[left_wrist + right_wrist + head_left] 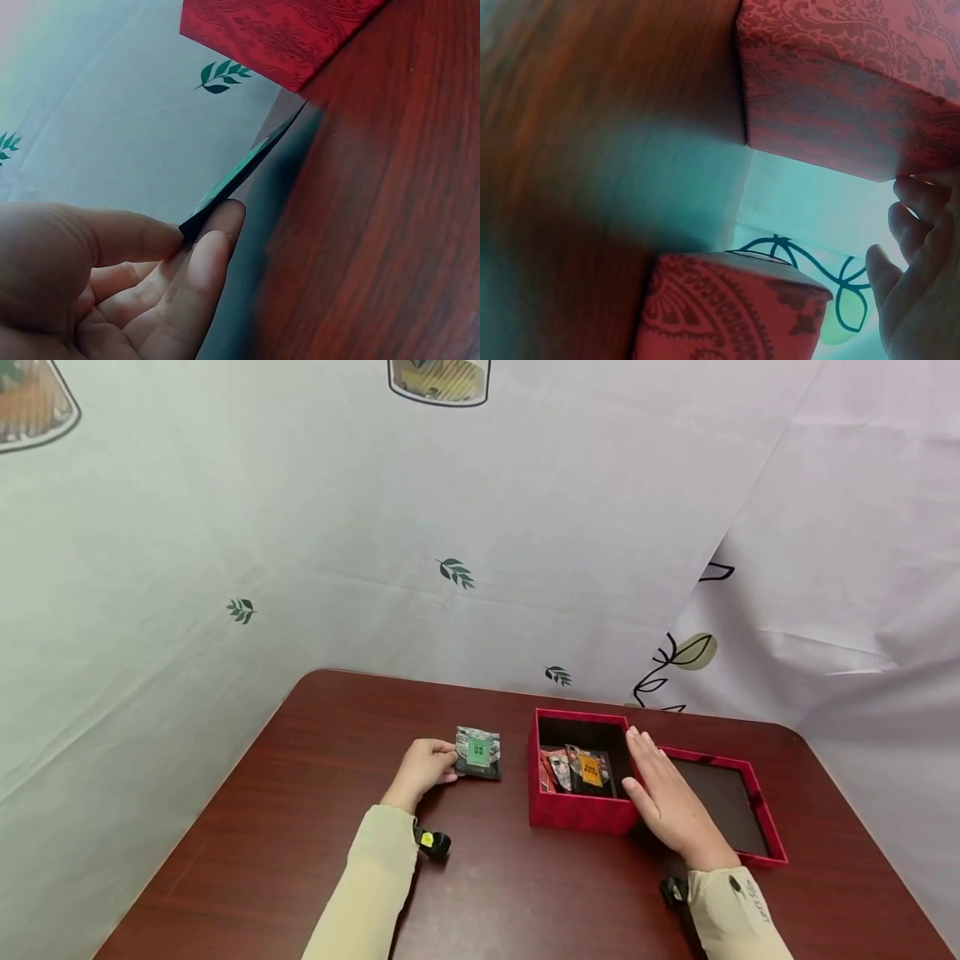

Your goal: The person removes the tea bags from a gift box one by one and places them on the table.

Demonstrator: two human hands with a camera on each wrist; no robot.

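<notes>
The left hand (425,768) pinches the near edge of a black sachet with a green label (477,753) between thumb and fingers, over the wooden table (517,893). To that hand's right stands a patterned red box (581,814), holding an orange-labelled sachet (590,770) and others. The right hand (671,802), fingers straight and together, thumb slightly apart, is at the box's right wall. A red-rimmed lid (726,806) lies beyond it, on its right.
</notes>
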